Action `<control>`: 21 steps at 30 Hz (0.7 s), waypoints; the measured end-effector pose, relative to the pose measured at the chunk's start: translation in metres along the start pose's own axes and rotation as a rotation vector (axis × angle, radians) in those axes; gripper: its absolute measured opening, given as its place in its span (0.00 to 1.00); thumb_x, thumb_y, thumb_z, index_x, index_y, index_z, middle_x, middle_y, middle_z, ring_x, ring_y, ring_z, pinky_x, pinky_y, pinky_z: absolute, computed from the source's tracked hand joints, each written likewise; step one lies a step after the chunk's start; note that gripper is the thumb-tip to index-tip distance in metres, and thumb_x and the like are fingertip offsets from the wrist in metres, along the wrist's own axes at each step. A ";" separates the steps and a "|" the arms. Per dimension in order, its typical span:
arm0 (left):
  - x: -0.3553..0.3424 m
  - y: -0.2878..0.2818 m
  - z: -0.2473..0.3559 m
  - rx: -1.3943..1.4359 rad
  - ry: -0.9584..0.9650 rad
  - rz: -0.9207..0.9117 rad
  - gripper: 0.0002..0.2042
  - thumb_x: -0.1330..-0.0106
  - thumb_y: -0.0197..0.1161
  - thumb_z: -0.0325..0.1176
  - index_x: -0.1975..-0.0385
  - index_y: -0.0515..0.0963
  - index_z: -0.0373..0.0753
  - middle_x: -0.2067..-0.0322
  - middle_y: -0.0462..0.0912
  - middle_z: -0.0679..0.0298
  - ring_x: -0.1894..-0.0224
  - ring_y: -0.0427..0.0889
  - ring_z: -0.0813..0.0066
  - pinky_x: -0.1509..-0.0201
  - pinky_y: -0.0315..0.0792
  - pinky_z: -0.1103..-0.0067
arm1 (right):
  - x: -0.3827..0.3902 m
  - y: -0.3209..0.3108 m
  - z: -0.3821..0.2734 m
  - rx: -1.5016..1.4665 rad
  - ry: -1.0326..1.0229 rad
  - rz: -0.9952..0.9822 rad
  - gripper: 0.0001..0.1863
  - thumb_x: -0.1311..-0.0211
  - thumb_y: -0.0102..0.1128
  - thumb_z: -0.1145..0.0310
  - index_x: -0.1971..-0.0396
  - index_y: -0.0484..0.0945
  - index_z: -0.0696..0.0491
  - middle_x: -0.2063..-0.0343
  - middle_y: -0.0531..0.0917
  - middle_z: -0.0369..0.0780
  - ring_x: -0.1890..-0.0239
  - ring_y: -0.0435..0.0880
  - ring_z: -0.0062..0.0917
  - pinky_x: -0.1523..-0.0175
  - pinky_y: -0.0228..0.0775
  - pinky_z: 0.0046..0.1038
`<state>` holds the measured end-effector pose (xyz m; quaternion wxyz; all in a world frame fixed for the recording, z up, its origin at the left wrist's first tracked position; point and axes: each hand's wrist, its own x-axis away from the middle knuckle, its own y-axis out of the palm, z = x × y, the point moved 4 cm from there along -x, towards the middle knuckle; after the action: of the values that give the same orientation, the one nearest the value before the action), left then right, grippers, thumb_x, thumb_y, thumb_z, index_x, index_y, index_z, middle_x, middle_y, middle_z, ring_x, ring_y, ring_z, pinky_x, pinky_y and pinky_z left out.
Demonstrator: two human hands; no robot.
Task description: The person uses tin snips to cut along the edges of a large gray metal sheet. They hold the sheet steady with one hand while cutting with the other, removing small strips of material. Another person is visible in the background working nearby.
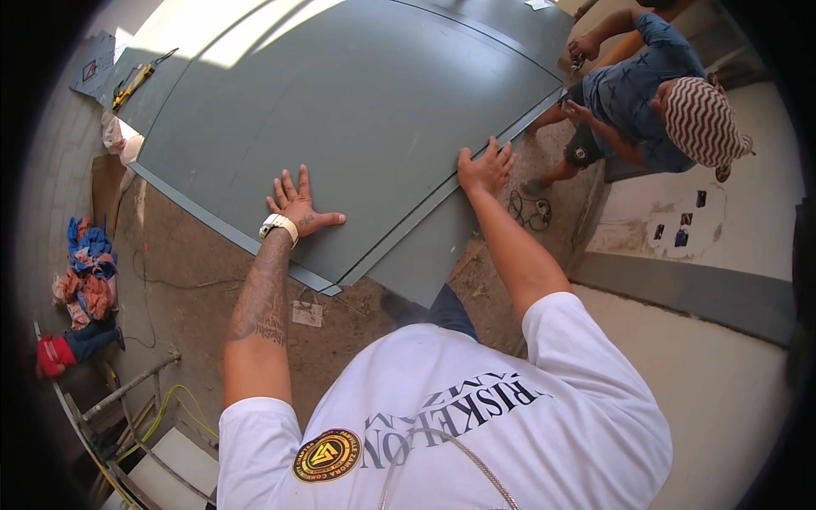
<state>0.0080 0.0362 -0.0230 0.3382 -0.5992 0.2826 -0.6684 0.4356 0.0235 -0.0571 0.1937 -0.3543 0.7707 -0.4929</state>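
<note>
A large grey sheet panel (pixel 340 110) with a folded rim lies before me. My left hand (pixel 297 207), with a pale watch at the wrist, rests on it with the fingers spread, close to the near edge. At the right-hand edge my right hand (pixel 487 167) lies over the narrow rim strip (pixel 425 212), its fingers bent across the edge. Below that strip a corner of another grey sheet (pixel 421 263) juts out toward me. Beyond my right hand, a co-worker's hand (pixel 580 47) holds a small tool at the panel's far right corner.
The co-worker (pixel 633 93) bends at the right side. A yellow-handled tool (pixel 134 85) lies on the far left corner. Piled clothes (pixel 87 268), a metal frame (pixel 127 391) and a yellow cable (pixel 161 408) are at the left. A dark cord (pixel 531 211) lies on the floor.
</note>
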 end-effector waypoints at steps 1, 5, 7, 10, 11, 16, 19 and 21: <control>0.000 0.000 0.000 0.000 0.001 0.000 0.82 0.59 0.76 0.82 0.15 0.20 0.56 0.15 0.19 0.41 0.14 0.16 0.41 0.16 0.21 0.39 | 0.000 0.000 0.000 -0.004 -0.001 0.003 0.46 0.34 0.61 0.44 0.19 0.61 0.45 0.16 0.51 0.50 0.13 0.44 0.52 0.17 0.51 0.56; -0.001 0.001 0.000 -0.008 -0.003 0.008 0.82 0.59 0.76 0.83 0.15 0.20 0.56 0.15 0.19 0.42 0.14 0.16 0.41 0.16 0.21 0.39 | -0.002 0.001 0.000 0.011 -0.001 0.000 0.46 0.34 0.61 0.44 0.18 0.61 0.45 0.16 0.51 0.50 0.13 0.44 0.52 0.17 0.52 0.56; 0.000 0.000 0.000 -0.004 -0.004 0.003 0.82 0.59 0.76 0.83 0.15 0.20 0.55 0.15 0.19 0.41 0.14 0.16 0.41 0.16 0.21 0.39 | -0.001 0.000 0.000 0.008 0.001 -0.005 0.46 0.34 0.61 0.45 0.18 0.61 0.45 0.16 0.52 0.50 0.13 0.44 0.52 0.17 0.52 0.56; 0.000 0.000 0.000 -0.010 -0.012 0.010 0.83 0.60 0.74 0.85 0.15 0.21 0.55 0.15 0.20 0.41 0.14 0.17 0.41 0.16 0.21 0.40 | -0.001 0.001 -0.001 0.013 -0.003 -0.003 0.46 0.34 0.61 0.45 0.18 0.61 0.45 0.16 0.51 0.50 0.13 0.44 0.52 0.17 0.51 0.55; -0.001 0.000 -0.001 -0.008 -0.012 0.008 0.82 0.60 0.75 0.84 0.15 0.21 0.55 0.15 0.19 0.41 0.14 0.17 0.41 0.16 0.21 0.40 | -0.001 0.001 -0.001 0.013 -0.006 0.000 0.46 0.34 0.61 0.45 0.18 0.61 0.45 0.16 0.51 0.50 0.13 0.44 0.53 0.17 0.52 0.55; 0.000 0.001 -0.001 0.000 -0.008 0.005 0.82 0.59 0.76 0.83 0.15 0.20 0.55 0.15 0.19 0.42 0.14 0.17 0.41 0.16 0.21 0.39 | 0.000 0.001 -0.001 0.008 -0.007 0.000 0.46 0.34 0.61 0.45 0.18 0.61 0.45 0.16 0.51 0.50 0.14 0.44 0.53 0.18 0.52 0.55; 0.001 0.000 0.000 -0.010 -0.011 0.016 0.82 0.60 0.75 0.84 0.14 0.22 0.55 0.15 0.20 0.42 0.14 0.17 0.41 0.16 0.22 0.40 | -0.001 0.002 0.001 0.033 -0.005 0.009 0.46 0.33 0.61 0.45 0.18 0.61 0.45 0.16 0.51 0.50 0.13 0.44 0.53 0.18 0.53 0.56; 0.001 0.000 0.000 -0.012 -0.008 0.013 0.82 0.60 0.75 0.84 0.14 0.22 0.56 0.15 0.20 0.42 0.14 0.17 0.41 0.16 0.22 0.39 | 0.000 0.001 0.002 0.021 -0.005 0.001 0.46 0.33 0.60 0.44 0.18 0.61 0.45 0.16 0.51 0.50 0.13 0.44 0.52 0.18 0.53 0.56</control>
<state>0.0077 0.0357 -0.0223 0.3401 -0.6020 0.2893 -0.6620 0.4364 0.0230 -0.0592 0.1994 -0.3532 0.7652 -0.5000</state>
